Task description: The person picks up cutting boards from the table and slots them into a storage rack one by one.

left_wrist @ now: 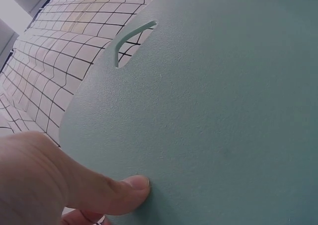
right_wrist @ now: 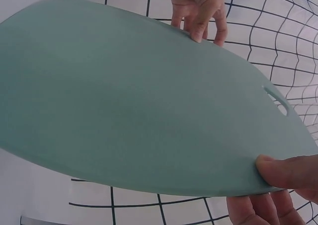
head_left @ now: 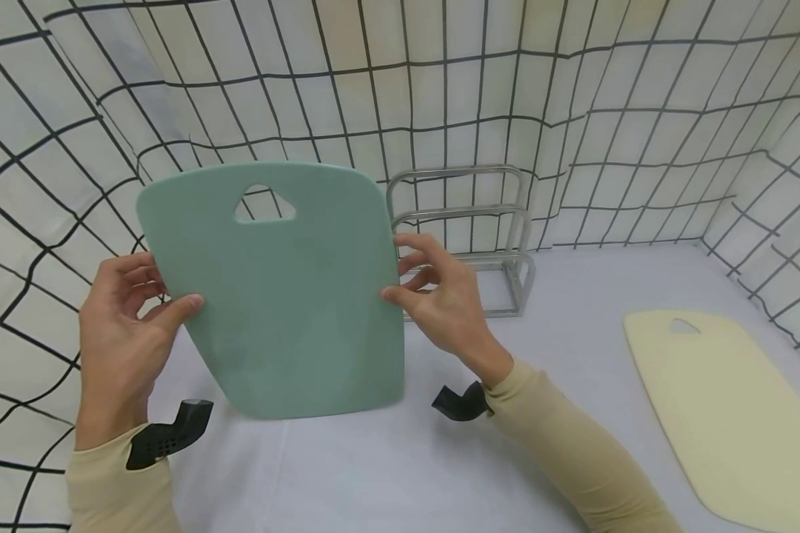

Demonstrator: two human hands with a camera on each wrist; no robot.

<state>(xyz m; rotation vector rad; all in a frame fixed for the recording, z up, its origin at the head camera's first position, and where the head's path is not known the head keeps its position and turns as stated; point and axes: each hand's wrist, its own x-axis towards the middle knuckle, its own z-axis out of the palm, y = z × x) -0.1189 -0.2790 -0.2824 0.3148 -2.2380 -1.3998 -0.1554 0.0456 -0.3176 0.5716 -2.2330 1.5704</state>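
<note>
A green cutting board (head_left: 293, 296) is held up in front of me, its handle slot at the top. My left hand (head_left: 123, 326) pinches its left edge, thumb on the near face and fingers behind. On the opposite edge my right hand (head_left: 443, 296) grips it the same way, thumb in front. The left wrist view shows the left thumb (left_wrist: 124, 192) pressed flat on the board's face. Both hands appear on opposite edges in the right wrist view, where the right thumb (right_wrist: 280, 170) lies on the near face.
Behind the board stands a metal wire rack (head_left: 516, 259) with upright loops, partly hidden by it. A pale yellow cutting board (head_left: 727, 407) lies on the white table (head_left: 347, 474) at the right. Black wire grid (head_left: 467, 89) over white cloth encloses the back and sides.
</note>
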